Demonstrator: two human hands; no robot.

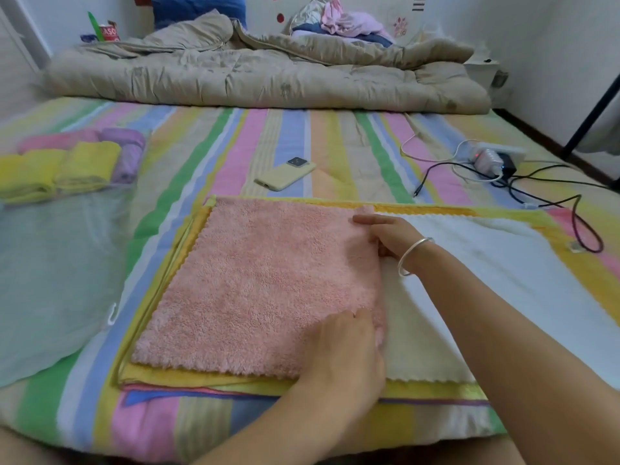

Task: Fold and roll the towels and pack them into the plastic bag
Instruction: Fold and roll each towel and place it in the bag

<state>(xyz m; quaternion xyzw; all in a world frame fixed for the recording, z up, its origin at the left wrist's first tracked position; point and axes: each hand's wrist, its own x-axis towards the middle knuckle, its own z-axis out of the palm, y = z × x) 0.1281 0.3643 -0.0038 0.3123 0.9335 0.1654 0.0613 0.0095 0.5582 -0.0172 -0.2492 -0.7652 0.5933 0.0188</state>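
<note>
A pink towel [261,283] lies flat on the left half of a stack of spread towels; a white towel [496,273] and a yellow towel [201,375] show under it. My left hand [345,350] grips the pink towel's near right corner with curled fingers. My right hand [385,234], a silver bangle on its wrist, pinches the far right corner, index finger lying straight along the top edge. A clear plastic bag [50,270] lies at the left, with several rolled towels [67,162] in yellow, pink and purple at its far end.
The striped bedsheet [285,135] covers the bed. A phone in a yellow case [285,174] lies beyond the stack. A power strip with chargers and cables [493,162] sits at the right. A beige quilt [268,78] and a pile of clothes [339,21] fill the far end.
</note>
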